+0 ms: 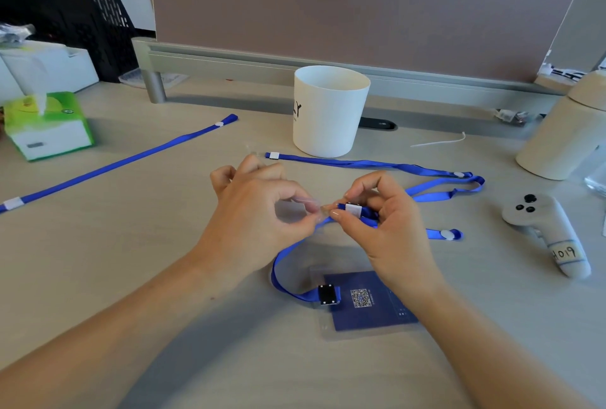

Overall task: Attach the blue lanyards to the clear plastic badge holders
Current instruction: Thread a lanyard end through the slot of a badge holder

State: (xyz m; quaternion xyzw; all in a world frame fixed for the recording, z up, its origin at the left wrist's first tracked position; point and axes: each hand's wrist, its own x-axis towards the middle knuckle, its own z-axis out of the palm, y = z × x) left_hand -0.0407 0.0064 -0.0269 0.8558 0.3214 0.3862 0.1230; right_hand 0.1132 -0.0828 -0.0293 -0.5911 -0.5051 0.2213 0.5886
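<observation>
My left hand (259, 212) pinches a clear plastic badge holder (303, 207) above the desk's middle. Close to its right, my right hand (383, 225) pinches the white-clipped end of a blue lanyard (439, 189), and the clip (353, 210) meets the holder's edge. A second badge holder with a dark blue QR card (367, 302) lies below my hands, a black clip and blue lanyard (285, 284) fixed to it. Another lanyard (344, 162) lies behind my hands, and a third lanyard (111, 164) stretches across the left of the desk.
A white cup (328, 113) stands behind my hands. A green tissue box (49, 126) sits far left, a grey controller (547, 228) at the right, a beige container (570, 136) at the far right. A partition (344, 5) closes the back.
</observation>
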